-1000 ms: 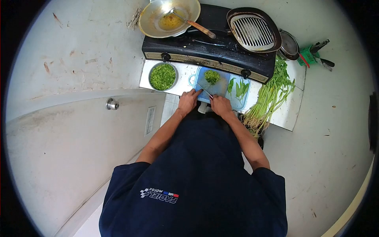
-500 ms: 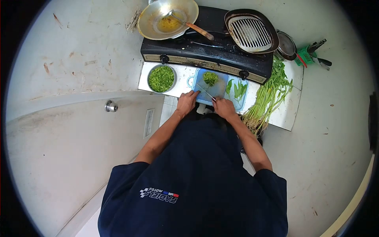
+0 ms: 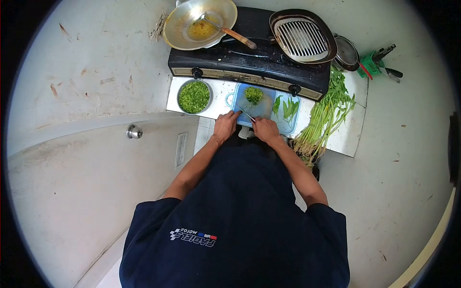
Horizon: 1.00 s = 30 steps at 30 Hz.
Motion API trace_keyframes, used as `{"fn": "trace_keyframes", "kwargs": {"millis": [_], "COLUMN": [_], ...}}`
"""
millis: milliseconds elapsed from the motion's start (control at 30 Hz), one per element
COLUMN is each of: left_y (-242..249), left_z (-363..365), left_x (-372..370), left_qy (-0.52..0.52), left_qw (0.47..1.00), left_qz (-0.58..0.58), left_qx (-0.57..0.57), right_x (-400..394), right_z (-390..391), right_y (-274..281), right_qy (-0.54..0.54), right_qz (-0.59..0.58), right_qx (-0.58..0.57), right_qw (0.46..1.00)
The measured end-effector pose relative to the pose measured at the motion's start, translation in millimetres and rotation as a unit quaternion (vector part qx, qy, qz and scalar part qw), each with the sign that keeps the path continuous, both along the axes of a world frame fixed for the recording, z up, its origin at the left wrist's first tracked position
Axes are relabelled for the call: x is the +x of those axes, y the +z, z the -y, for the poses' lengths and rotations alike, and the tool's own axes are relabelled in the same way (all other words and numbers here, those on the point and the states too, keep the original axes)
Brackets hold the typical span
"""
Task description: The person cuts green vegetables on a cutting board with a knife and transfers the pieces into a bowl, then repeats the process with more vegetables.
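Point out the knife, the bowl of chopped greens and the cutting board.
knife (image 3: 245, 113): head view, mid-blade.
bowl (image 3: 180, 91): head view, left rim.
cutting board (image 3: 263, 109): head view, bare blue middle.

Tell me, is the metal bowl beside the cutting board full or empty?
Full: the metal bowl is heaped to its rim with chopped greens.

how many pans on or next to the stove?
3: a wok on the stove's left burner, a grill pan on its right burner, and a small pan just right of the stove. More may be hidden.
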State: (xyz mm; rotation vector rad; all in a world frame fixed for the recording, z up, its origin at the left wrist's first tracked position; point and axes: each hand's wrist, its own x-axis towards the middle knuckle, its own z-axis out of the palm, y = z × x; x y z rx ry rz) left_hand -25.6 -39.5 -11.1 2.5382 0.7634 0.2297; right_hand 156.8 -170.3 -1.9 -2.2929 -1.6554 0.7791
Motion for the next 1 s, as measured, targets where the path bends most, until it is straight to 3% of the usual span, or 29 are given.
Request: {"fn": "trace_keyframes", "kwargs": {"millis": [400, 1000], "left_y": [-1.7, -0.9], "left_z": [-6.2, -6.8], "left_x": [5.8, 11.6], "left_qy": [0.028, 0.062], "left_qw": [1.0, 0.995], "left_qz": [0.011, 0.037], "left_qx": [0.002, -0.066], "right_x": [20.2, 15.6], "right_z": [19.8, 14.7], "right_y": [1.8, 7.7], "right_qy": [0.001, -0.035], "right_qz": [-0.006, -0.004], "right_qx": [-0.038, 0.003], "right_qw": [0.999, 0.999]}}
